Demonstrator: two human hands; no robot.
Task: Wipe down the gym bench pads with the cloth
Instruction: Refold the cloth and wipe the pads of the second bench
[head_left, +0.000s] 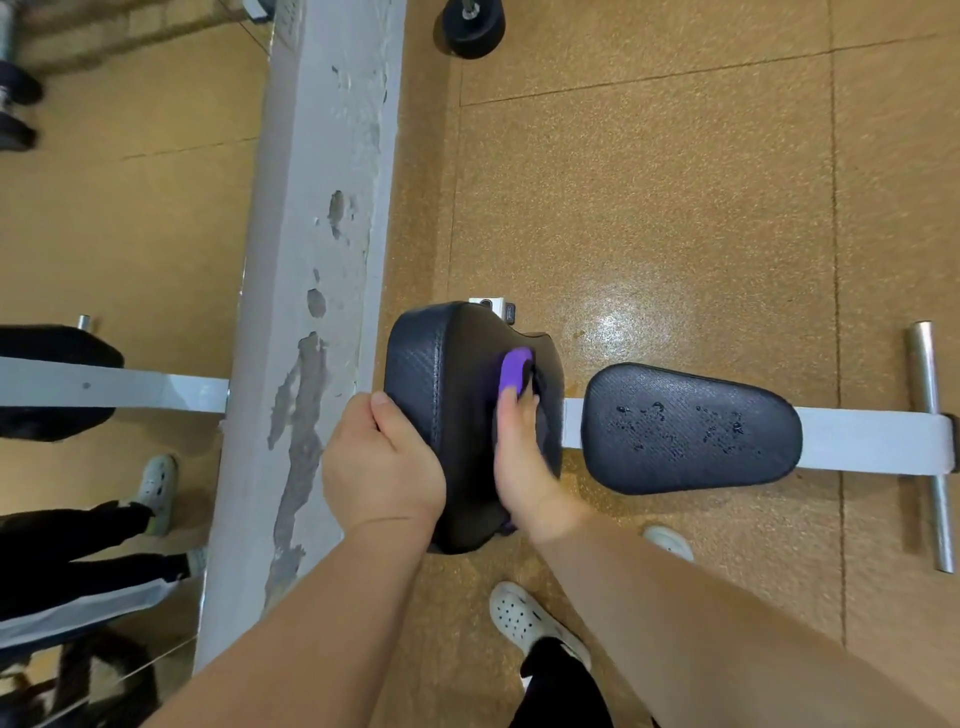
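Observation:
The black back pad (457, 364) of the gym bench stands raised in front of me, seen end-on. My left hand (382, 465) grips its top left edge. My right hand (524, 457) presses a purple cloth (515, 368) against the pad's right face; most of the cloth is hidden under the hand. To the right lies the black seat pad (691, 428), flat, with drops of liquid scattered on it.
The bench's white frame (878, 444) runs right to a chrome crossbar (932, 447). A grey pillar (322, 291) with flaking paint stands close on the left beside a mirror. A black dumbbell (472, 28) lies on the floor at the top. My white shoes (524, 616) are below the bench.

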